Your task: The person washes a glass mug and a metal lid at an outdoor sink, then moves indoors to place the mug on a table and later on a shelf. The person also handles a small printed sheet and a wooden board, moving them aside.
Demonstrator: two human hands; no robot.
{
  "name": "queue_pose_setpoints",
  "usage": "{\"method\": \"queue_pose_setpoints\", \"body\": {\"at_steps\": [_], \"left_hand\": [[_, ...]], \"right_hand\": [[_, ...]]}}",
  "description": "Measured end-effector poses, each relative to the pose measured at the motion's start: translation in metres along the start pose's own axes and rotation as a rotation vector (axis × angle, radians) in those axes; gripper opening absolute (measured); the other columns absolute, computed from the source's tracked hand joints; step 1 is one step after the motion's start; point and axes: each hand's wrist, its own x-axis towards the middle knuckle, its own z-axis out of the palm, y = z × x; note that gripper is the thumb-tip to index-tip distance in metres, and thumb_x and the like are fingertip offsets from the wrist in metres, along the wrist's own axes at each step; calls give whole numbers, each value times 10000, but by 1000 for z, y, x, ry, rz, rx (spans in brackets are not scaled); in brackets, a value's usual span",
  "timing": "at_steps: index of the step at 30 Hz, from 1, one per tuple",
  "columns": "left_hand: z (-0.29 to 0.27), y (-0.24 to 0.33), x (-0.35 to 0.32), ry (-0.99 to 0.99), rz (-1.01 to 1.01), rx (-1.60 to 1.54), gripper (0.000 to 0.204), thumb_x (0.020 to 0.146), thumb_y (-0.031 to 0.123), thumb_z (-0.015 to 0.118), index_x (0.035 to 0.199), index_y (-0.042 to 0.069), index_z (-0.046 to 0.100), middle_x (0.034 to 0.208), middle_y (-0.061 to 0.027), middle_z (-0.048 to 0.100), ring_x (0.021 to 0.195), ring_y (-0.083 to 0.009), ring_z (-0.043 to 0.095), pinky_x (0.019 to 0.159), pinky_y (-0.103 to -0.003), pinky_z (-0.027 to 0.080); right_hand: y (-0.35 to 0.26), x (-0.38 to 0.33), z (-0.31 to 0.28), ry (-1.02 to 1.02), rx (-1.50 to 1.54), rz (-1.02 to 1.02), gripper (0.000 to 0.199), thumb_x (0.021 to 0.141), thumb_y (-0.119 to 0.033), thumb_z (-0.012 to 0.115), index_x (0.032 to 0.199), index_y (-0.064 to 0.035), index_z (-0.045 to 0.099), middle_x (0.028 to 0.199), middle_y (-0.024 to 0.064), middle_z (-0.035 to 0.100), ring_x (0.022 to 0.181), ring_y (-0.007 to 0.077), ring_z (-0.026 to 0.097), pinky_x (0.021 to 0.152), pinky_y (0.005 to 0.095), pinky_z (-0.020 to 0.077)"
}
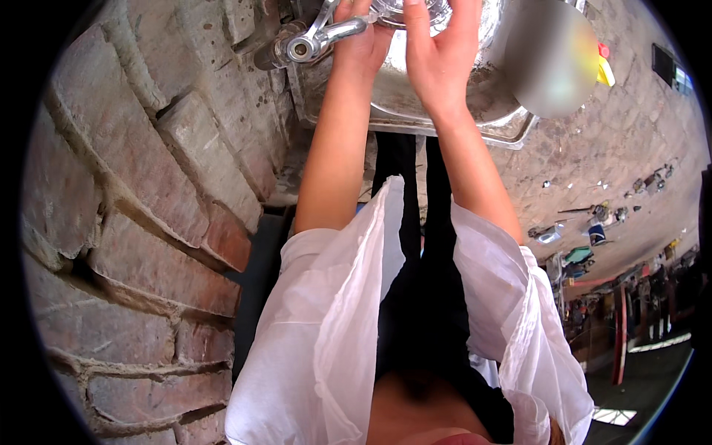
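At the top edge, a clear, round glass-like vessel (437,10) sits between my hands, over the metal sink (404,119). My left hand (362,53) supports its left side, just under the chrome tap (311,43). The thumb of my right hand (443,70) lies over the vessel's near side, and the other fingers run up along its right. The frame's edge cuts off the far part of the vessel and the fingertips of both hands. Whether water flows from the tap is hard to make out.
A rough brick wall (141,163) rises close on the left. Right of the sink is a blurred grey round shape (550,59); beyond it are a yellow bottle with a red cap (605,70) and a dark flat object (664,65). Scattered debris (601,215) lies farther right.
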Motion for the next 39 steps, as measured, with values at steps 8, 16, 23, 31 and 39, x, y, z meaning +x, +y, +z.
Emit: {"method": "queue_pose_setpoints", "body": {"at_steps": [8,16,23,31,39], "left_hand": [[16,8,-15,-76,-67,13,314,939,310,402,1027,39,534,979,-71,590,904,-161,568,781,-314,470],[20,-16,-55,-81,-294,-47,377,970,365,318,1055,54,514,1039,-50,589,979,-156,564,840,-328,462],[56,4,-105,38,-205,-21,448,976,385,264,1157,26,463,1143,-90,544,1059,-207,536,904,-364,459],[101,35,-168,140,276,130,372,970,347,363,1063,9,488,1056,-76,562,968,-152,549,838,-296,446],[117,62,-196,105,290,260,344,973,316,376,999,5,522,980,-45,571,873,-111,538,767,-251,438]], "right_hand": [[-58,-10,-3,-123,315,156,137,802,-126,650,892,-25,628,787,75,617,715,177,562,664,271,441],[-37,-16,-58,-17,30,29,210,778,-69,643,989,-67,640,948,72,633,901,209,564,801,296,444],[-39,-31,-121,72,295,446,433,765,-15,614,1182,-22,496,1025,85,561,926,157,546,780,275,485],[-92,-28,-141,-51,200,411,576,687,0,585,1242,7,433,1117,114,548,959,166,552,732,285,533],[-101,-19,-167,57,399,523,253,755,-7,600,994,36,530,791,63,629,688,81,591,594,201,489]]}}
